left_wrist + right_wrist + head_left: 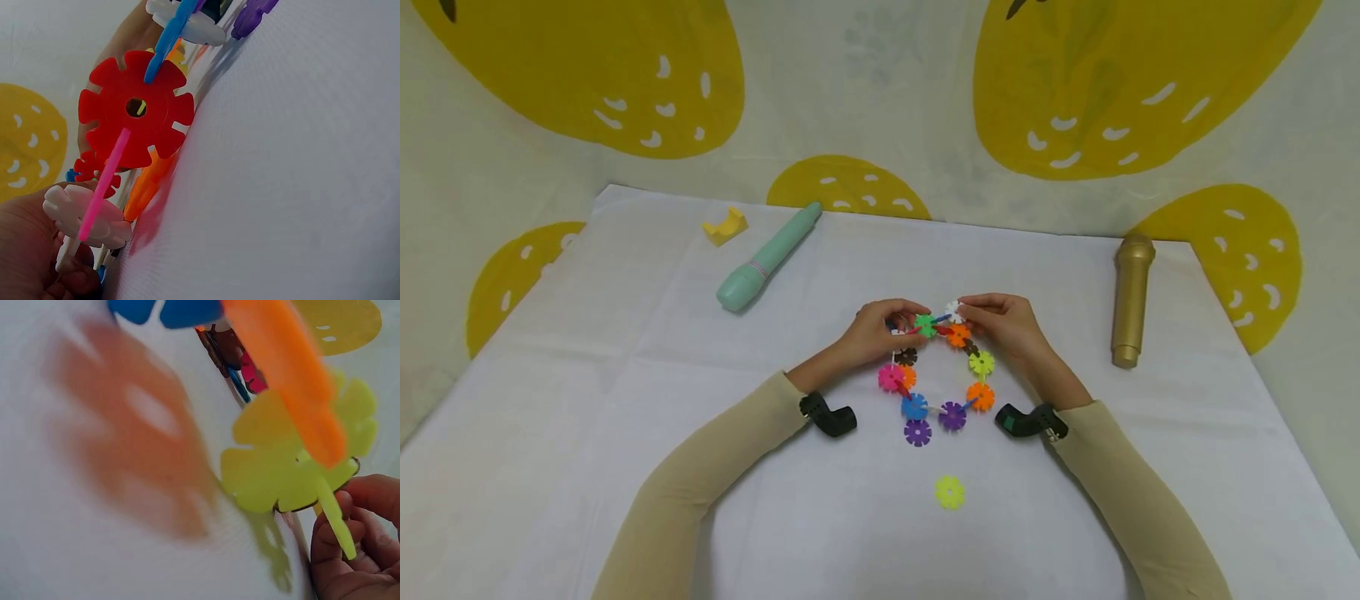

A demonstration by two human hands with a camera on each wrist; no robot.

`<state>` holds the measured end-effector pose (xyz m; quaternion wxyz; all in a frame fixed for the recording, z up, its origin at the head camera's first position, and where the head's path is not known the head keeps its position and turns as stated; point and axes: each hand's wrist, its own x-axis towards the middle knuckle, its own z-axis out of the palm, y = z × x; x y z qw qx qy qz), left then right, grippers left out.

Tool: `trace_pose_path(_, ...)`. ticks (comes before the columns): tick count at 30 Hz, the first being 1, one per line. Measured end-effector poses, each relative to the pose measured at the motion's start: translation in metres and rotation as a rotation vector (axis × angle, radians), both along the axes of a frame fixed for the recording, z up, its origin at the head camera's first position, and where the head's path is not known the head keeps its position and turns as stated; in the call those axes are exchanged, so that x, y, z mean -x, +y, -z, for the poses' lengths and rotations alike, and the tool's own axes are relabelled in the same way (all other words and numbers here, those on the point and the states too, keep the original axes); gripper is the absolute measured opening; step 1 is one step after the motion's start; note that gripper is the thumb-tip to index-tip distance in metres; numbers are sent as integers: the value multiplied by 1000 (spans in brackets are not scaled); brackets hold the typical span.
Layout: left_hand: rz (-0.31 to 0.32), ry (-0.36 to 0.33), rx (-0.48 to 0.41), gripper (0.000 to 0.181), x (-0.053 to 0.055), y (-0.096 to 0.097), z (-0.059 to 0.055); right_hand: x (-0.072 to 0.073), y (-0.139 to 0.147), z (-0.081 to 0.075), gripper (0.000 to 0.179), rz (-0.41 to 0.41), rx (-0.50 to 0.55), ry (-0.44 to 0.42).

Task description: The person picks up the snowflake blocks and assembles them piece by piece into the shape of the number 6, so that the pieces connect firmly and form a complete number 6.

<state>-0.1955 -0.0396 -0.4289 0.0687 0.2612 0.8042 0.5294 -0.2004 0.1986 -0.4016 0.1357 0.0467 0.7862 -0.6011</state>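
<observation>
A ring of slotted plastic snowflake discs, linked edge to edge in many colours, lies on the table between both hands. My left hand grips the ring's upper left part beside a green disc. With thumb and fingers my right hand pinches a white disc at the top. In the left wrist view a red disc and a white disc stand joined by a pink one. The right wrist view shows a yellow-green disc slotted to an orange disc, near the right fingers.
A yellow disc lies in front of the ring, and a purple disc sits at its lower edge. Farther back are a mint-green microphone-shaped object, a small yellow curved block and a gold microphone at right.
</observation>
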Motion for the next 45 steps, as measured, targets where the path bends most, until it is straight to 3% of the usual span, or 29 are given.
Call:
trace_pose_path(14, -9, -1, -21, 41, 0, 0, -1, -3, -2, 3, 41, 15, 74, 1)
trace_pose_path(22, -29, -22, -44, 41, 1, -2, -2, -12, -1, -3, 37, 25, 38, 143)
trace_pose_path(28, -34, -26, -50, 41, 1, -1, 0, -20, -1, -12, 26, 25, 109, 171)
trace_pose_path(33, -34, -34, -48, 41, 0, -2, -1, -29, -5, -18, 25, -77, 112, 181)
trace_pose_path(40, -24, -26, -54, 41, 0, -3, 0, -40, -17, -22, 24, -385, 64, 238)
trace_pose_path(45, -19, -12, -46, 40, 1, -2, 1, -44, -25, -19, 18, -541, 45, 297)
